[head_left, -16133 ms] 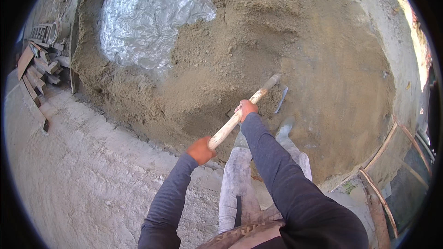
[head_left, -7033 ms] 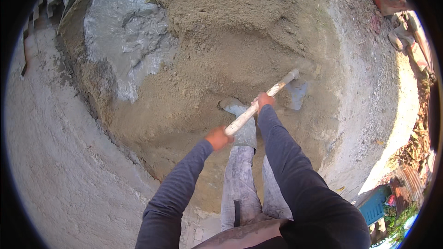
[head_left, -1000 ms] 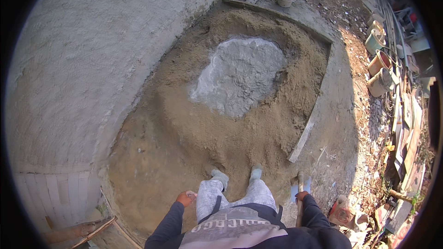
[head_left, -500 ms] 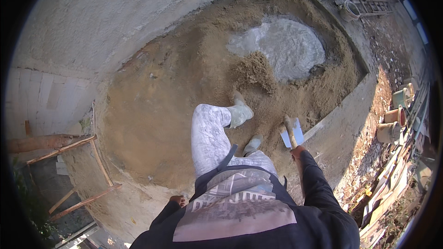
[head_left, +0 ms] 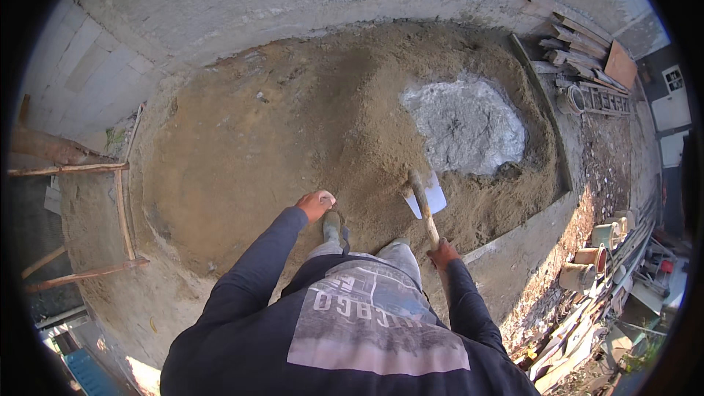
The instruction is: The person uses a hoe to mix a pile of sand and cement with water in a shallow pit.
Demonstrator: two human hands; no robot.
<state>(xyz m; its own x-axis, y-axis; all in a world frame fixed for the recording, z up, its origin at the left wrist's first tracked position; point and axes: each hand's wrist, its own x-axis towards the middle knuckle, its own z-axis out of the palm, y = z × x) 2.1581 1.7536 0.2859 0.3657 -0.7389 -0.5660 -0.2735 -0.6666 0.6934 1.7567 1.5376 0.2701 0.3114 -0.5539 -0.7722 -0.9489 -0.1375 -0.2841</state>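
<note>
My right hand (head_left: 444, 255) is wrapped round the wooden handle of a hoe (head_left: 422, 202). Its bright metal blade (head_left: 433, 194) is at the sand's near edge, below the grey wet patch (head_left: 469, 125); whether it touches the sand I cannot tell. My left hand (head_left: 315, 205) is out in front of me, fingers curled in, with nothing visible in it. Beneath it is my left boot (head_left: 333, 227), standing on the brown sand (head_left: 235, 169). A ridge of loose sand (head_left: 389, 117) borders the wet patch on its left.
A rough grey wall (head_left: 293, 0) curves along the far side. Wooden planks (head_left: 579, 48) are piled at the far right, beside a bucket (head_left: 570, 100). More buckets (head_left: 578, 276) and long boards (head_left: 579, 341) line the right. A wooden frame (head_left: 121, 209) stands at the left.
My left hand has swung forward and up from beside my hip. My left leg, stretched toward the sand mound before, is now back nearer my body. The hoe stays in my right hand.
</note>
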